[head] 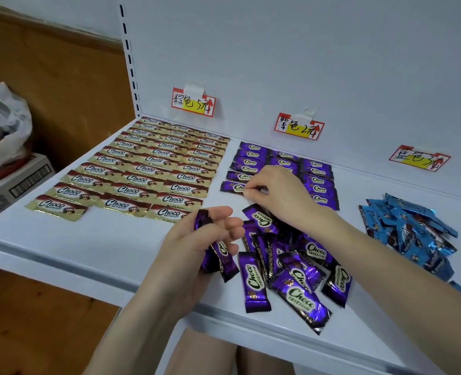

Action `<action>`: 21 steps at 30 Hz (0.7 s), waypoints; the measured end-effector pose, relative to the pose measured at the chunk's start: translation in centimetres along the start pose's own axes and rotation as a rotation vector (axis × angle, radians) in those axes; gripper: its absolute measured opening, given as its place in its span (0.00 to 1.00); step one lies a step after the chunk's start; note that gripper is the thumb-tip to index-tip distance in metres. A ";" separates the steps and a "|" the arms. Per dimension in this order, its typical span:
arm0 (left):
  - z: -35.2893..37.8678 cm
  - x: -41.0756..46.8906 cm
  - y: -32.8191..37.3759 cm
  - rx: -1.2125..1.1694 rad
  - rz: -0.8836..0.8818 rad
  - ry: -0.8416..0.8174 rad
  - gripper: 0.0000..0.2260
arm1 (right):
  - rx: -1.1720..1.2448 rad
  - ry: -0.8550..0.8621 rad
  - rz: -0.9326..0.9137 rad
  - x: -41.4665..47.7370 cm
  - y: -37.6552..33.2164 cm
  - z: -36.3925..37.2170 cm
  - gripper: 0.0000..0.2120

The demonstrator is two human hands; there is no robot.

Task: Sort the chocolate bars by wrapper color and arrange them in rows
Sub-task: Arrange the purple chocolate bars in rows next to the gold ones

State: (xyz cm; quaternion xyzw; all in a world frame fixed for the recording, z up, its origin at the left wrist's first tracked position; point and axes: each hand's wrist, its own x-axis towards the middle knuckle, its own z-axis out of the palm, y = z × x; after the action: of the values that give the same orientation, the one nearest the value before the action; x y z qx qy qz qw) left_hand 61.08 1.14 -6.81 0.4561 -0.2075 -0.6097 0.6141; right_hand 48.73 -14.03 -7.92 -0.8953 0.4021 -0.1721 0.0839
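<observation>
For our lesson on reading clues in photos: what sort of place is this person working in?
Probably a small shop, or a mock-up of one: a white display shelf with a slotted upright, handwritten price tags taped to its back panel, and chocolate bars laid out below them.

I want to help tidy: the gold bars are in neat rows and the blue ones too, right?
No. The gold bars are in neat rows, but the blue ones lie in a loose heap, as the head view shows.

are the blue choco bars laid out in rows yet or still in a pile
Still in a pile: the blue bars lie overlapping at mixed angles on the white shelf, none lined up.
</observation>
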 end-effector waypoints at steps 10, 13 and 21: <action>0.1 0.0 0.0 -0.017 0.005 0.006 0.12 | -0.009 -0.009 0.001 0.2 0.4 0.6 0.10; 0.1 0.0 0.1 -0.015 0.008 0.003 0.12 | -0.008 -0.019 0.005 0.3 0.3 0.4 0.10; 0.0 0.0 0.2 -0.021 0.007 0.004 0.12 | -0.055 -0.054 -0.012 0.8 -0.1 0.1 0.16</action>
State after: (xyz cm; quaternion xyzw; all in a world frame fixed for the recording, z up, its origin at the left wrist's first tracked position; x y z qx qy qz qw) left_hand 61.20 1.10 -6.69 0.4501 -0.2017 -0.6086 0.6215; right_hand 49.34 -14.54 -7.80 -0.9041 0.3988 -0.1374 0.0690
